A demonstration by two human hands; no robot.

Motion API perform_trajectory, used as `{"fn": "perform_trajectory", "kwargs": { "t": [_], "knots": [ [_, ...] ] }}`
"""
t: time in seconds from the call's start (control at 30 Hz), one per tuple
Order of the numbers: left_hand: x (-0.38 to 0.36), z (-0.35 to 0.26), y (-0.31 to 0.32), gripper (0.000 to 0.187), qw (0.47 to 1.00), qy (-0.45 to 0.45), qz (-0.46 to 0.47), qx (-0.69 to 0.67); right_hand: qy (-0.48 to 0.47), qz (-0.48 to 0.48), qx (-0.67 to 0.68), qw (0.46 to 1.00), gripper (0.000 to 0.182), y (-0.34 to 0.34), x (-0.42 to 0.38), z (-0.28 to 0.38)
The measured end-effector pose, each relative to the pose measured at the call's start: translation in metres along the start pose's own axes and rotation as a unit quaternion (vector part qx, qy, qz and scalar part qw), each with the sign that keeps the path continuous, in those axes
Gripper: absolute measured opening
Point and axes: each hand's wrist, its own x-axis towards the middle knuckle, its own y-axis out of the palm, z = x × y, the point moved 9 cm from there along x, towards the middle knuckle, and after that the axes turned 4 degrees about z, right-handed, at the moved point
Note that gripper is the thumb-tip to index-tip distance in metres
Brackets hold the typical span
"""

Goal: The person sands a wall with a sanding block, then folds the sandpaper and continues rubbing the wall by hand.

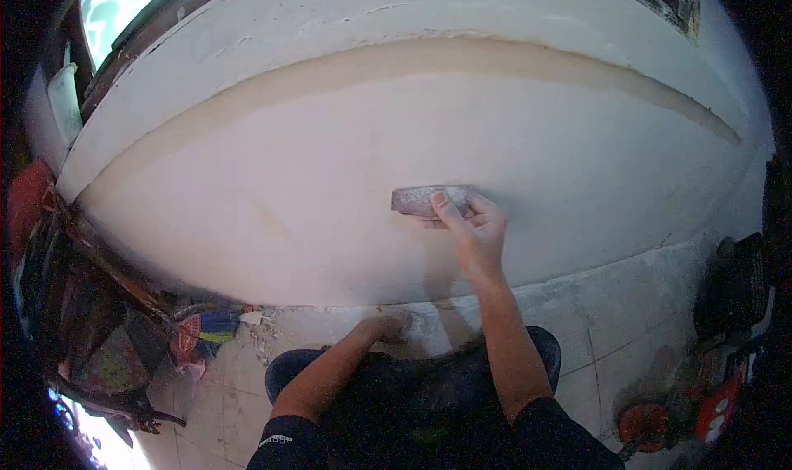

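Observation:
My right hand [477,231] grips a dusty grey sanding block [415,199], thumb across its front face and the other fingers behind it. The block lies lengthwise against the pale wall [313,165], which is smooth and whitish with beige patches. My left hand [386,328] is low in front of my body, close to my lap, its forearm bent inward. That hand is dark and its fingers are not clearly visible.
A ledge [346,33] juts out along the top of the wall. Cluttered bags and cloths [198,338] lie at the left. At the right stand a black object [730,284] and a red round container [645,425] on the tiled floor [606,371].

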Motion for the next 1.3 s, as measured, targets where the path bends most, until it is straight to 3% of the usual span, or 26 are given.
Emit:
{"fn": "perform_trajectory", "kwargs": {
  "t": [0.03, 0.1, 0.17, 0.2, 0.27, 0.37, 0.43, 0.53, 0.6, 0.67, 0.7, 0.77, 0.8, 0.87, 0.93, 0.97, 1.03, 1.13, 1.2, 1.3],
  "knots": [
    [-0.003, 0.006, 0.001, 0.063, 0.999, -0.028, -0.019, -0.018, -0.002, -0.001, 0.001, 1.0, 0.028, -0.007, 0.002, 0.004],
    [-0.01, 0.011, -0.001, 0.064, 0.997, -0.056, -0.04, -0.04, 0.036, -0.109, -0.032, 0.993, 0.028, -0.05, 0.004, 0.02],
    [-0.024, 0.0, -0.023, 0.061, 0.994, -0.025, -0.091, -0.058, -0.01, -0.172, 0.146, 0.974, 0.029, -0.067, 0.008, 0.059],
    [-0.028, -0.003, -0.033, 0.061, 0.994, -0.027, -0.093, -0.059, -0.01, -0.169, 0.147, 0.975, 0.029, -0.078, 0.011, 0.057],
    [-0.034, -0.016, -0.05, 0.059, 0.999, -0.039, -0.028, -0.009, -0.045, -0.179, 0.213, 0.959, 0.03, -0.098, 0.017, 0.052],
    [-0.04, -0.032, -0.058, 0.056, 0.993, -0.054, 0.079, 0.067, -0.009, -0.129, 0.207, 0.97, 0.031, -0.051, 0.006, 0.023],
    [-0.031, -0.026, -0.046, 0.057, 0.995, -0.045, 0.075, 0.056, 0.06, -0.037, 0.121, 0.99, 0.034, -0.016, 0.0, -0.01],
    [-0.013, -0.009, -0.025, 0.059, 0.999, -0.008, 0.038, 0.02, 0.121, 0.0, 0.17, 0.978, 0.028, -0.003, 0.0, -0.011],
    [-0.003, -0.001, -0.013, 0.059, 0.999, 0.022, 0.024, 0.015, 0.008, -0.08, -0.071, 0.994, 0.035, -0.064, 0.011, -0.009],
    [0.001, 0.004, -0.006, 0.06, 0.998, 0.053, 0.015, 0.017, 0.053, -0.094, 0.267, 0.958, 0.038, -0.078, 0.016, 0.033],
    [-0.001, 0.003, -0.01, 0.06, 0.998, 0.051, 0.013, 0.016, 0.054, -0.091, 0.267, 0.958, 0.038, -0.085, 0.021, 0.036],
    [-0.014, -0.002, -0.021, 0.064, 1.0, 0.001, 0.014, 0.009, -0.032, -0.073, 0.462, 0.883, 0.037, -0.093, 0.028, 0.049],
    [-0.023, -0.007, -0.027, 0.066, 1.0, -0.024, 0.016, 0.008, -0.032, -0.074, 0.462, 0.883, 0.037, -0.089, 0.026, 0.041],
    [-0.031, -0.01, -0.031, 0.07, 0.997, -0.071, 0.024, 0.006, 0.019, -0.076, 0.151, 0.985, 0.036, -0.073, 0.016, 0.001],
    [-0.028, -0.015, -0.032, 0.07, 0.998, -0.061, 0.027, -0.007, 0.015, -0.049, -0.064, 0.997, 0.034, -0.038, -0.001, -0.034],
    [-0.024, -0.016, -0.033, 0.07, 0.998, -0.047, 0.024, -0.014, 0.012, -0.053, -0.066, 0.996, 0.034, -0.027, -0.005, -0.021],
    [-0.024, -0.02, -0.034, 0.07, 0.999, -0.031, 0.019, -0.018, 0.171, 0.03, 0.182, 0.968, 0.037, 0.011, -0.017, -0.011],
    [-0.026, -0.023, -0.032, 0.07, 0.999, -0.021, 0.018, -0.027, 0.089, -0.041, 0.242, 0.965, 0.036, -0.038, -0.004, 0.011],
    [-0.027, -0.022, -0.032, 0.07, 0.999, -0.02, 0.012, -0.031, 0.067, -0.101, 0.356, 0.926, 0.028, -0.07, 0.002, 0.04],
    [-0.026, -0.022, -0.036, 0.07, 0.999, -0.016, 0.008, -0.038, 0.031, -0.12, 0.33, 0.936, 0.026, -0.087, 0.011, 0.03]
  ]
}}
